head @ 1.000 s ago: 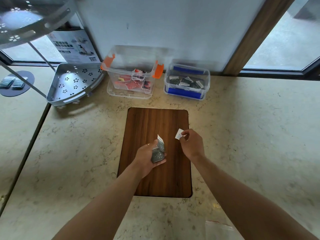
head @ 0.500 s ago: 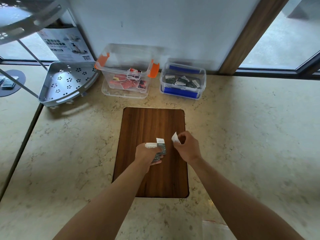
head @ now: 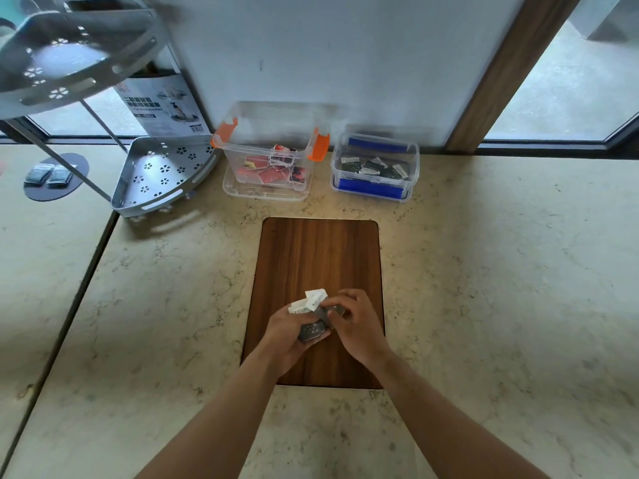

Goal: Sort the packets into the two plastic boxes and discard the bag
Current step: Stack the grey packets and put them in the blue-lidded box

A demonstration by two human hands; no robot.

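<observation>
Over the wooden board [head: 318, 257], my left hand [head: 288, 335] is shut on a small stack of dark grey packets [head: 312, 330] with white ends. My right hand [head: 358, 324] meets it from the right, fingers closed on the top of the same stack. At the back against the wall stands a clear box with orange latches [head: 242, 188] holding red packets. Next to it on the right is a lower clear box with blue latches [head: 413, 167] holding dark grey packets. No bag shows in view.
A grey perforated corner shelf [head: 155, 174] with an upper tier stands at the back left, a printed carton behind it. Two dark packets [head: 50, 175] lie on a round dark mat at far left. The marble counter [head: 484, 271] stretches right; windows flank the wall.
My right hand, which held a single white-ended packet apart from the left, has come left and joined the stack in my left hand. The view shifted slightly.
</observation>
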